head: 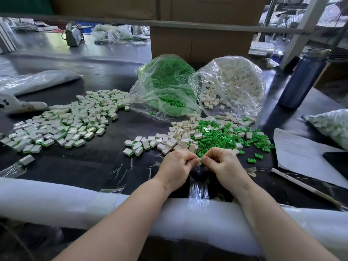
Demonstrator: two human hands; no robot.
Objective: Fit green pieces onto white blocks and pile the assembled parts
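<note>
Left hand: your left hand [176,163] has its fingers curled and pinches a white block [196,161] at the fingertips, just above the black table [98,162].
Right hand: your right hand [224,162] is also curled; its fingertips pinch a small green piece [201,160] and hold it against the block, so the two hands meet in the middle.
How far the piece is in: you cannot tell, because the fingers cover most of both parts.
Loose parts: just beyond your hands lie loose white blocks [178,136] and, to the right of them and partly mixed with them, loose green pieces [222,137].
Finished pile: the assembled parts [62,125], white with a green edge, lie spread wide on the left side of the table, well apart from your hands.
Bags: behind the loose parts stand two open clear bags, the bag of green pieces [165,85] on the left and the bag of white blocks [235,81] touching it on the right.
Right side: a dark blue bottle [303,80] stands upright near the bag of blocks; a white paper sheet [301,153] lies nearer to you.
Table edge: your forearms rest on white foam padding [56,200].
</note>
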